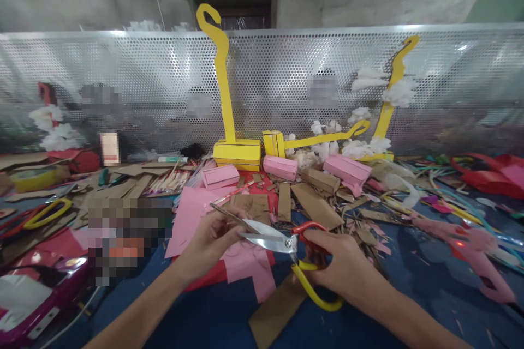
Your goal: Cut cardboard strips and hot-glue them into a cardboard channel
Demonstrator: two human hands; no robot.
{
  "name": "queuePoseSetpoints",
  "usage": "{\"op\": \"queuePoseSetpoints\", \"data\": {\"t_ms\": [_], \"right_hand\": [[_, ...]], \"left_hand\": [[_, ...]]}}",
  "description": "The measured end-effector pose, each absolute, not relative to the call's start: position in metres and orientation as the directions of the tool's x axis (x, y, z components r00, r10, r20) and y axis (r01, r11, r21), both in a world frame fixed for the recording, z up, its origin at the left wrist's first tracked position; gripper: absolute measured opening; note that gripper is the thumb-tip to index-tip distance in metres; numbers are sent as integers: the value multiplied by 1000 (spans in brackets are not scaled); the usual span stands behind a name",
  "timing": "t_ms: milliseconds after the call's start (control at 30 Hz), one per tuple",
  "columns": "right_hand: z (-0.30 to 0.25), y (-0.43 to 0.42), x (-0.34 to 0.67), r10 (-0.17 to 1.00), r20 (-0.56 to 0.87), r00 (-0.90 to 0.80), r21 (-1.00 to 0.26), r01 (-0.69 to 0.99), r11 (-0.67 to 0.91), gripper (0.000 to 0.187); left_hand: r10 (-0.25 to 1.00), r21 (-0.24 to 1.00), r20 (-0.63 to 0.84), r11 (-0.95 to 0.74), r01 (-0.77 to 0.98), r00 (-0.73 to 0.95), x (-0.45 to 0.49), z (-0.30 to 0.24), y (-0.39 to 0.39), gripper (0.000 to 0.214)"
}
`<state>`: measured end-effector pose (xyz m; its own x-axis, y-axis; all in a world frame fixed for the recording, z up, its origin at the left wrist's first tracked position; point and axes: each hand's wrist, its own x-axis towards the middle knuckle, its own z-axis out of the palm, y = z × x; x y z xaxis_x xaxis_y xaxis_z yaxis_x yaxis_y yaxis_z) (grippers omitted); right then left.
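Observation:
My right hand (344,262) grips scissors (272,241) by one red and one yellow handle, their blades parted and pointing left. Pinched in my left hand (208,242) is a narrow brown cardboard strip (231,215); its near end meets the blades, though I cannot tell whether it lies between them. Pink paper (184,221) is spread beneath my left hand, partly over a red sheet. A brown cardboard piece (278,311) lies on the blue tabletop under the scissors.
Behind stand yellow hook-shaped paper pieces on boxes (237,154), with small pink boxes (280,167) in front. A pink glue gun (470,245) with a lit red light lies right. Other scissors (49,212) and a purple-and-white device (45,305) are left. A perforated metal panel (270,82) borders the back.

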<state>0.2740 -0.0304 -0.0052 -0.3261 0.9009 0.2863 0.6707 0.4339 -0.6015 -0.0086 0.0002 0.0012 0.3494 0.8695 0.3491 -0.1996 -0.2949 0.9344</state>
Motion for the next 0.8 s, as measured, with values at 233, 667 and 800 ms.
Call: {"op": "queuePoseSetpoints", "data": {"t_ms": [233, 667, 800], "right_hand": [[-5, -31, 273, 887, 312, -340, -600, 653, 462, 24], [-9, -29, 272, 864, 377, -335, -561, 659, 501, 31], [-10, -27, 272, 833, 427, -351, -496, 680, 540, 37]], "left_hand": [[878, 945, 318, -261, -200, 357, -10, 2, 1, 20], [868, 937, 340, -282, -204, 363, -12, -1, 3, 19], [870, 939, 343, -315, -135, 355, -10, 1, -1, 20]]}}
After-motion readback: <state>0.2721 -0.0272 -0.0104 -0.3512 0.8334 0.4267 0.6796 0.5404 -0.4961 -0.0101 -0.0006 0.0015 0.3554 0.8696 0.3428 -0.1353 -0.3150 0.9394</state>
